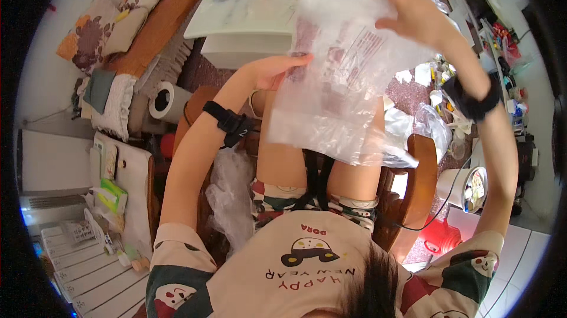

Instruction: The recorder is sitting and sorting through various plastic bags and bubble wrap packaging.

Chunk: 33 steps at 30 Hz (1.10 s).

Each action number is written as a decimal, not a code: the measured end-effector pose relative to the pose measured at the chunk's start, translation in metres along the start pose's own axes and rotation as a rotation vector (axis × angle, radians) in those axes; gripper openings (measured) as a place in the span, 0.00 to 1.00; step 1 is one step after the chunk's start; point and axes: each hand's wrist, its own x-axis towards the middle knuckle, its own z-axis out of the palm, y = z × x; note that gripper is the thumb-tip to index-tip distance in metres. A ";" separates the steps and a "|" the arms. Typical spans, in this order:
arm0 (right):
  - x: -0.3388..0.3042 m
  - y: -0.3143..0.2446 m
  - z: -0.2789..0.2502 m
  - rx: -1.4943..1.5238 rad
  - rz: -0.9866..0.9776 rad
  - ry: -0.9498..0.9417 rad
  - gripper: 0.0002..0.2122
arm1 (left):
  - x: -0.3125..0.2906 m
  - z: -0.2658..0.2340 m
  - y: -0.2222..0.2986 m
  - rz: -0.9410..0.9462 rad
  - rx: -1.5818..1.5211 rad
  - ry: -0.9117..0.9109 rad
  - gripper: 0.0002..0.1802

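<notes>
A clear plastic bag (336,93) with faint reddish print hangs over my lap, its lower part lying across my thighs. Its upper end is bunched and cloudy white. My left hand (274,72) pinches the bag's left edge, thumb on top and the other fingers mostly hidden. At the bag's upper right is my right hand (413,15), slightly blurred. Its thumb and fingers are spread apart around the bunched part, and no firm grip shows. Crumpled clear plastic (230,194) lies beside my left thigh on the chair.
A white table (248,14) with plastic packages stands ahead. The wooden chair's armrest (419,194) is on my right, near a white bin (463,188) and a red container (440,236). A cushioned wooden bench (159,34) runs along the left. Plastic and clutter cover the floor at right.
</notes>
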 end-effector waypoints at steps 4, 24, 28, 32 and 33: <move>-0.061 -0.087 0.042 -0.229 -0.139 -0.046 0.36 | 0.017 -0.023 -0.036 0.056 -0.192 0.019 0.24; -0.111 -0.145 0.114 0.495 0.002 -0.172 0.27 | -0.029 0.001 -0.041 0.533 0.426 0.159 0.27; -0.077 -0.111 0.071 0.050 0.284 0.275 0.31 | -0.027 -0.001 -0.040 0.529 0.208 0.099 0.30; -0.081 -0.070 0.061 0.600 0.697 -0.123 0.51 | -0.022 0.003 -0.035 0.518 0.162 0.132 0.30; -0.088 -0.068 0.068 0.598 0.697 -0.123 0.51 | -0.021 0.003 -0.035 0.526 0.127 0.156 0.30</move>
